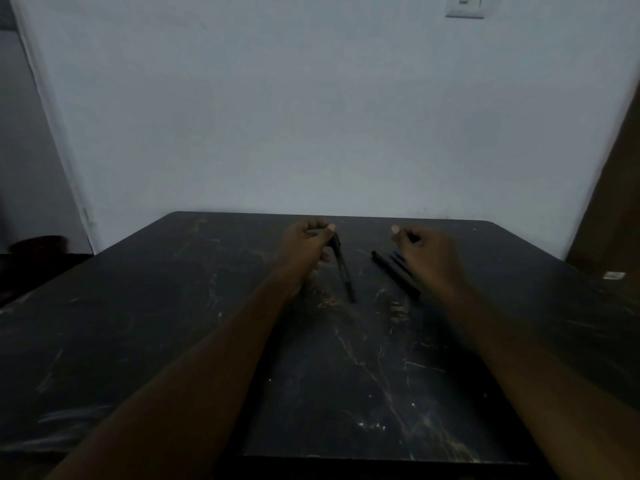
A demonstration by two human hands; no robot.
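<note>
Pen (pixel 343 268) slants tip-down over mid counter (pixel 207 306), top end pinched by L hand (pixel 306 244) fingers, prob. leaving barrel free for R hand (pixel 427 252). Its fingers curl above two lying pens (pixel 394 271); can't tell if holding anything.

Dim in here, the light low and bluish. A pale painted wall (pixel 311 116) fills the far side, with a white switch plate (pixel 464 6) high on the right. Close up to it stands a dark table (pixel 346 393), its black top scuffed and streaked with pale scratches. Far right, a brown wooden panel (pixel 616 202) edges in; door or cupboard, I cannot tell. On the left the wall meets a darker recess (pixel 24 150), and low down there sits a dark rounded shape (pixel 38 245), too dim to make out. A small pale scrap (pixel 614 275) lies near the table's right edge.
</note>
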